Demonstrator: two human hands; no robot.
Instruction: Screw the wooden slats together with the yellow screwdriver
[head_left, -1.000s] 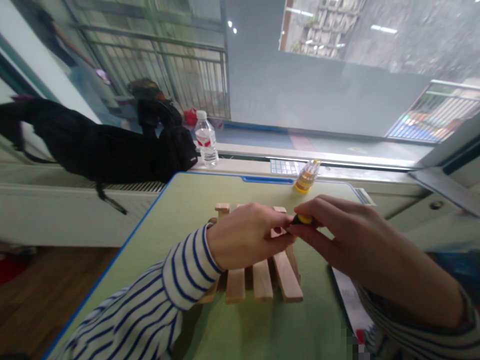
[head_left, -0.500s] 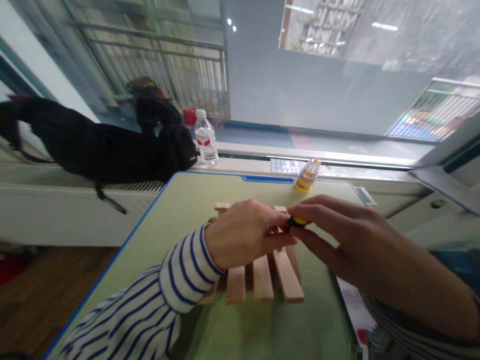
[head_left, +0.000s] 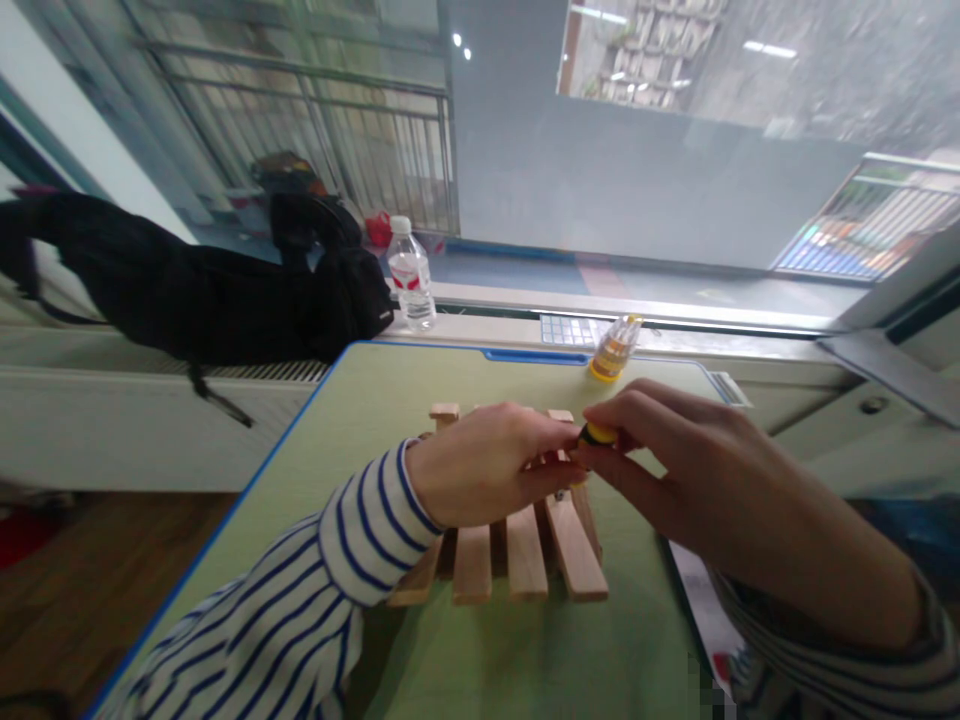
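1. Straight ahead it's a big window (head_left: 675,200), and daylight is flooding in!
2. Beyond it stands a plain grey wall (head_left: 510,160), flanked by metal railings (head_left: 409,150) to the left, with more slanting away far right.
3. Up top, bright streaks of light (head_left: 770,49) gleam across the view.
4. Below runs a pale sill (head_left: 487,328), while a white unit (head_left: 127,430) with a slatted top holds the left.
5. Lower left, brown wood-look floor (head_left: 150,570).
6. And centre stage, a pale green tabletop (head_left: 360,400), edged in blue!
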